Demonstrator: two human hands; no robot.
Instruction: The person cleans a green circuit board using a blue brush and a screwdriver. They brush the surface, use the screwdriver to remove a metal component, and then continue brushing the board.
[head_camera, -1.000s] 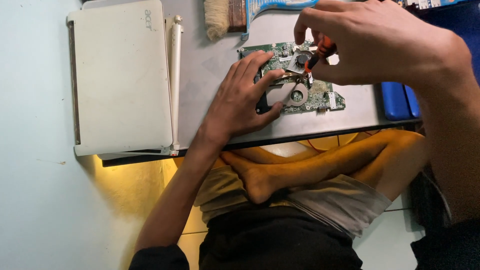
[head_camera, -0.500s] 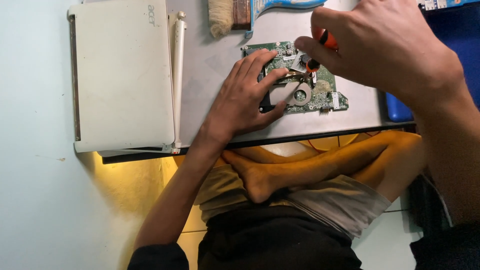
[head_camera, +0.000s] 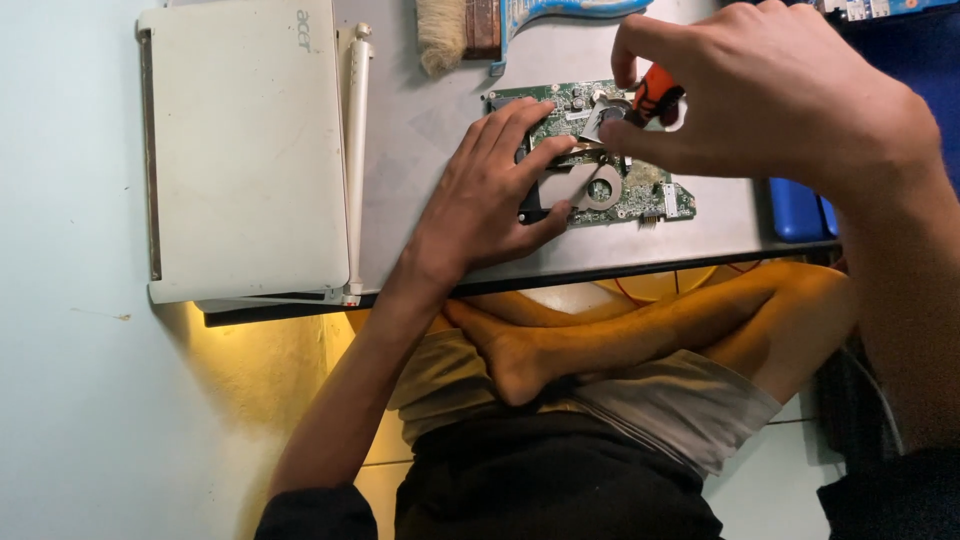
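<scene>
Green circuit board (head_camera: 640, 195) at upper centre pinned flat by left hand (head_camera: 490, 195); right hand (head_camera: 770, 95) grips orange-handled screwdriver (head_camera: 655, 95), mid-screw; next needs steady turning.

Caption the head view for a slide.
Left hand steadies a green circuit board while the right hand works an orange-handled screwdriver on it.

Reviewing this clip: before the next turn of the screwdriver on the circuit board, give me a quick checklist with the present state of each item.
1. Left hand presses the green circuit board flat: ok.
2. Right hand grips the orange-handled screwdriver: ok.
3. Screwdriver tip seated in a screw: cannot tell, the hand hides it.
4. Board lies fully on the grey table: ok.
5. White laptop lies apart from the board: ok.
6. Brush lies apart from both hands: ok.
</scene>
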